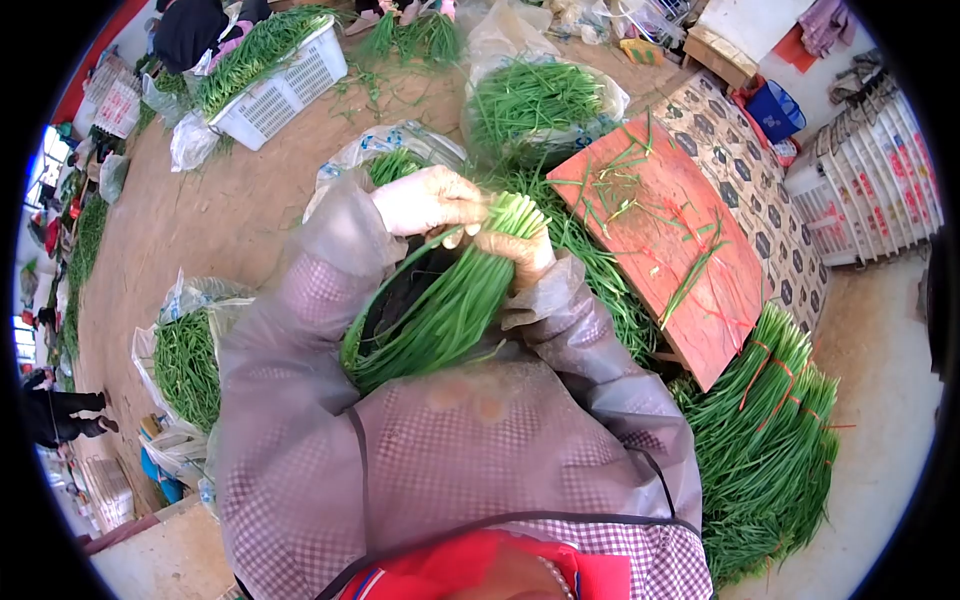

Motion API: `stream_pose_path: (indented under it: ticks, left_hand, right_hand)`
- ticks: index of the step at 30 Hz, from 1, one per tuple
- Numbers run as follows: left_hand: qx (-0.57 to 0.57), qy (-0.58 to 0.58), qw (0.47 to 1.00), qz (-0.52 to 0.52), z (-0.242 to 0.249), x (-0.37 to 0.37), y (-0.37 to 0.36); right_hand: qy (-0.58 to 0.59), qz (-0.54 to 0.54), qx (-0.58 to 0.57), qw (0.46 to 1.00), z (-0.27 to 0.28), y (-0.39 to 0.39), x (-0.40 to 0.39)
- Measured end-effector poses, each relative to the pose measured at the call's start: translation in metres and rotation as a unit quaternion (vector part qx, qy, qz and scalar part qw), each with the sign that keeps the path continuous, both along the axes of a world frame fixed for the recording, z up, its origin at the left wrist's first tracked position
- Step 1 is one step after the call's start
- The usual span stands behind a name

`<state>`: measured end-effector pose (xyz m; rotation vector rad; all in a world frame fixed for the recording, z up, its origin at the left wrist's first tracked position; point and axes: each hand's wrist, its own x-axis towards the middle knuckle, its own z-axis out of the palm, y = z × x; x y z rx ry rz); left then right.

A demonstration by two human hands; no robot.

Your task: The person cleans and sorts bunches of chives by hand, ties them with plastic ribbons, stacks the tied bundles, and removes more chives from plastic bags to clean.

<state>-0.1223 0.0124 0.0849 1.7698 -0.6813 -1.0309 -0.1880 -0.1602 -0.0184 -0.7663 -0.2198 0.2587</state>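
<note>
My right hand [522,252] is wrapped round a bunch of garlic chives [455,305], its pale cut ends up and its long green leaves hanging toward my lap. Close beside it, my left hand [432,202] has its fingers pinched together near the top of the bunch. A loose chive strand [398,283] runs down and left from those fingertips, apart from the rest. Both hands wear thin, pale gloves. Translucent sleeves cover my forearms.
A red board [672,240] with chive scraps stands at right, above tied bundles of chives [765,450]. Bags of chives [535,100] lie ahead and a sack [187,365] at left. A white crate [283,88] is near co-workers. Stacked crates [868,175] line the right wall.
</note>
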Motion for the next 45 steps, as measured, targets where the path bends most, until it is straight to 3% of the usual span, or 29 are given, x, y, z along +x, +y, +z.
stream_pose_path:
  ticks: [2, 3, 6, 9, 10, 12, 14, 17, 23, 25, 30, 34, 40, 42, 45]
  left_hand:
    - [-0.039, 0.001, 0.999, -0.003, -0.003, 0.003, -0.002]
    - [-0.078, 0.043, 0.996, 0.013, 0.0, 0.003, -0.005]
    - [-0.129, 0.091, 0.987, 0.043, -0.002, 0.014, -0.002]
    - [-0.372, 0.163, 0.9, 0.159, -0.004, 0.024, 0.001]
    - [-0.372, 0.164, 0.9, 0.159, -0.006, 0.022, 0.0]
    - [-0.241, 0.054, 0.95, 0.19, -0.008, 0.014, -0.002]
    - [-0.186, 0.097, 0.962, 0.178, -0.012, 0.002, -0.007]
    - [-0.202, 0.094, 0.962, 0.159, -0.028, -0.013, -0.019]
    - [-0.195, 0.016, 0.946, 0.259, -0.035, -0.028, -0.025]
    - [-0.215, 0.006, 0.944, 0.249, -0.043, -0.026, -0.022]
    - [-0.264, -0.049, 0.929, 0.254, -0.059, -0.026, -0.022]
    - [-0.272, -0.032, 0.925, 0.264, -0.062, -0.031, -0.017]
    - [-0.3, -0.004, 0.905, 0.302, -0.064, -0.04, -0.019]
    - [-0.313, 0.095, 0.872, 0.363, -0.07, -0.044, -0.024]
    - [-0.316, 0.071, 0.89, 0.32, -0.073, -0.043, -0.027]
  right_hand:
    - [-0.025, -0.041, -0.029, 0.998, -0.006, -0.001, 0.0]
    - [0.017, -0.045, -0.056, 0.997, 0.009, -0.003, -0.008]
    - [0.039, -0.023, -0.035, 0.998, 0.012, -0.006, -0.012]
    - [0.035, -0.021, -0.015, 0.999, 0.008, -0.008, -0.014]
    - [0.035, -0.012, 0.007, 0.999, 0.006, -0.009, -0.015]
    - [0.032, -0.008, 0.008, 0.999, 0.008, -0.011, -0.016]
    - [0.03, -0.004, 0.011, 0.999, 0.008, -0.012, -0.018]
    - [0.047, -0.004, 0.011, 0.999, 0.007, -0.013, -0.018]
    - [0.038, -0.012, 0.037, 0.999, 0.003, -0.013, -0.016]
    - [0.076, 0.029, 0.037, 0.996, 0.005, -0.017, -0.019]
    - [0.078, 0.017, 0.056, 0.995, 0.004, -0.017, -0.018]
    - [0.061, -0.004, 0.018, 0.998, -0.009, -0.018, -0.014]
    - [0.065, -0.034, 0.05, 0.996, -0.01, -0.015, -0.018]
    - [0.066, -0.031, 0.056, 0.996, -0.015, -0.014, -0.016]
    - [0.078, -0.044, 0.082, 0.993, -0.021, -0.013, -0.014]
